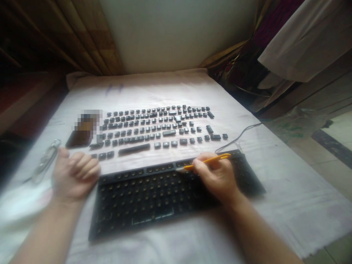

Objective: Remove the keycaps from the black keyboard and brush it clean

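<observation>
A black keyboard without its keycaps lies on the cloth in front of me, turned at a slight angle. My right hand is closed around the orange handle of a small brush. The brush's pale bristles rest at or just above the keyboard's upper rows, right of the middle. My left hand has its fingers curled in a loose fist at the keyboard's upper left corner; whether it touches the frame I cannot tell. Nothing shows in that fist. Beyond the keyboard, loose black keycaps lie in rows, with a long space bar nearest.
A phone, partly pixelated, lies left of the keycaps. Near it is a coiled pale cable. The keyboard's dark cord runs off the right edge of the cloth-covered table. Fabric hangs at the upper right.
</observation>
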Motion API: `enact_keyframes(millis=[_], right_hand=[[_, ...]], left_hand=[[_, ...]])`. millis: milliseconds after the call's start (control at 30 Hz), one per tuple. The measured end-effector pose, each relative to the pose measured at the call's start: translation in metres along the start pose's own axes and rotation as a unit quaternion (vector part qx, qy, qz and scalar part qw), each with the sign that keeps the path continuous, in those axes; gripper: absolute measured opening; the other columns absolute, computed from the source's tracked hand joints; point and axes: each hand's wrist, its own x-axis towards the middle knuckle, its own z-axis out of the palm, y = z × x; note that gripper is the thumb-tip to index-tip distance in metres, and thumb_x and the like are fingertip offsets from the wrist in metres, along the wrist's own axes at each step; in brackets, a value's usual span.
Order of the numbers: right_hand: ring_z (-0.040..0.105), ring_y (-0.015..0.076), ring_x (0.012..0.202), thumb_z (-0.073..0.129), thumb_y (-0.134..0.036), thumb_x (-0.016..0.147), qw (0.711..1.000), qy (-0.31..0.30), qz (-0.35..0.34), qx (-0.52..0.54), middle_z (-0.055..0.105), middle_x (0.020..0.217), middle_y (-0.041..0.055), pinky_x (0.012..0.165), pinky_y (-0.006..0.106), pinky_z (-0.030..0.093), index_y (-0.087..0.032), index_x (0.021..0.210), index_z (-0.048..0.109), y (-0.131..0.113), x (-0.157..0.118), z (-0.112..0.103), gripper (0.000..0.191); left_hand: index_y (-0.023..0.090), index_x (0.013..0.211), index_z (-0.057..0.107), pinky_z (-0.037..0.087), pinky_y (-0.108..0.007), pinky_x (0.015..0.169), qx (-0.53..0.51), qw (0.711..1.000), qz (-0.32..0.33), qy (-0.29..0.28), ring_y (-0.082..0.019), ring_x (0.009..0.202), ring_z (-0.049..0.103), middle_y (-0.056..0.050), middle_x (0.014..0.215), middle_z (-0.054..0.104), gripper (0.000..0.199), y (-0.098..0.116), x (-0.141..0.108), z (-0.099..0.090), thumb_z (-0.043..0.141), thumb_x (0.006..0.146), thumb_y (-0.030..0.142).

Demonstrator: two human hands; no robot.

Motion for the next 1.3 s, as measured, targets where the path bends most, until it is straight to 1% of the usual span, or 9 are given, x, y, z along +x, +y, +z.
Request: enact_keyframes(millis=[167, 300, 400, 500, 700, 900, 1033, 1167, 1300], right_hand=[[0.067, 0.0167, 0.054, 0.060, -0.023, 0.085, 1.000, -0.023, -0.005, 0.014, 0.070, 0.060, 0.0000, 0.057, 0.027, 0.054, -0.023, 0.066, 0.065, 0.000, -0.002, 0.005, 0.020], [0.067, 0.0162, 0.055, 0.060, -0.022, 0.087, 0.998, -0.032, 0.016, 0.045, 0.071, 0.059, -0.0002, 0.058, 0.026, 0.054, -0.022, 0.064, 0.066, -0.005, -0.001, 0.003, 0.023], [0.068, 0.0162, 0.055, 0.060, -0.022, 0.086, 0.998, -0.013, 0.027, 0.047, 0.071, 0.058, -0.0004, 0.060, 0.027, 0.054, -0.023, 0.061, 0.065, -0.007, 0.001, -0.001, 0.026], [0.066, 0.0159, 0.053, 0.060, -0.023, 0.085, 0.999, -0.001, 0.026, 0.028, 0.069, 0.056, -0.0007, 0.058, 0.026, 0.054, -0.023, 0.060, 0.064, -0.005, 0.001, -0.003, 0.025], [0.067, 0.0171, 0.055, 0.061, -0.026, 0.083, 1.000, -0.026, 0.004, -0.005, 0.071, 0.060, 0.0004, 0.058, 0.028, 0.055, -0.024, 0.066, 0.064, 0.001, -0.001, 0.001, 0.018], [0.066, 0.0164, 0.053, 0.059, -0.023, 0.086, 0.999, -0.043, 0.011, 0.032, 0.069, 0.057, -0.0003, 0.056, 0.026, 0.054, -0.023, 0.065, 0.064, -0.005, -0.003, 0.003, 0.021], [0.067, 0.0165, 0.055, 0.061, -0.024, 0.086, 0.999, -0.022, 0.018, 0.044, 0.070, 0.059, -0.0001, 0.059, 0.027, 0.055, -0.023, 0.064, 0.065, -0.006, -0.002, 0.001, 0.022], [0.065, 0.0160, 0.054, 0.061, -0.024, 0.084, 1.000, 0.013, 0.019, 0.018, 0.069, 0.059, -0.0006, 0.060, 0.028, 0.055, -0.023, 0.062, 0.064, -0.004, -0.001, -0.004, 0.022], [0.066, 0.0165, 0.053, 0.061, -0.025, 0.084, 1.000, -0.011, -0.003, 0.002, 0.069, 0.058, -0.0005, 0.058, 0.028, 0.053, -0.024, 0.065, 0.064, 0.001, -0.001, -0.002, 0.019]], left_hand=[[0.019, 0.045, 0.037, 0.018, -0.021, 0.032, 0.020, 0.999, -0.011, -0.026, -0.010, 0.038, 0.005, 0.007, 0.041, 0.012, 0.073, -0.002, 0.001, 0.000, 0.012, 0.106, 0.052], [0.019, 0.046, 0.037, 0.021, -0.021, 0.031, 0.029, 0.999, -0.018, -0.017, -0.010, 0.037, 0.005, 0.007, 0.043, 0.013, 0.073, -0.002, 0.001, 0.004, 0.009, 0.105, 0.052], [0.020, 0.046, 0.037, 0.022, -0.020, 0.031, 0.031, 0.999, -0.021, -0.009, -0.010, 0.037, 0.007, 0.007, 0.042, 0.014, 0.072, -0.003, 0.000, 0.005, 0.008, 0.106, 0.049], [0.020, 0.047, 0.037, 0.023, -0.020, 0.031, 0.022, 0.999, -0.026, -0.007, -0.009, 0.036, 0.009, 0.007, 0.043, 0.014, 0.071, -0.003, -0.001, 0.004, 0.012, 0.106, 0.050], [0.020, 0.048, 0.036, 0.021, -0.021, 0.031, 0.000, 0.999, -0.039, 0.002, -0.009, 0.035, 0.010, 0.008, 0.044, 0.013, 0.070, -0.004, -0.001, 0.005, 0.018, 0.105, 0.054], [0.019, 0.047, 0.037, 0.020, -0.021, 0.031, 0.002, 0.999, -0.037, 0.000, -0.009, 0.034, 0.011, 0.007, 0.044, 0.013, 0.072, -0.004, -0.001, 0.007, 0.013, 0.105, 0.053], [0.019, 0.047, 0.038, 0.021, -0.021, 0.031, 0.011, 0.999, -0.030, -0.006, -0.009, 0.035, 0.009, 0.007, 0.045, 0.012, 0.074, -0.003, -0.002, 0.007, 0.005, 0.105, 0.051], [0.019, 0.047, 0.037, 0.021, -0.021, 0.030, 0.003, 0.999, -0.032, 0.007, -0.009, 0.034, 0.011, 0.007, 0.044, 0.014, 0.072, -0.004, -0.003, 0.009, 0.011, 0.106, 0.051], [0.020, 0.047, 0.036, 0.021, -0.021, 0.030, -0.004, 0.999, -0.035, 0.014, -0.009, 0.034, 0.011, 0.007, 0.043, 0.015, 0.071, -0.004, -0.003, 0.010, 0.013, 0.106, 0.052]])
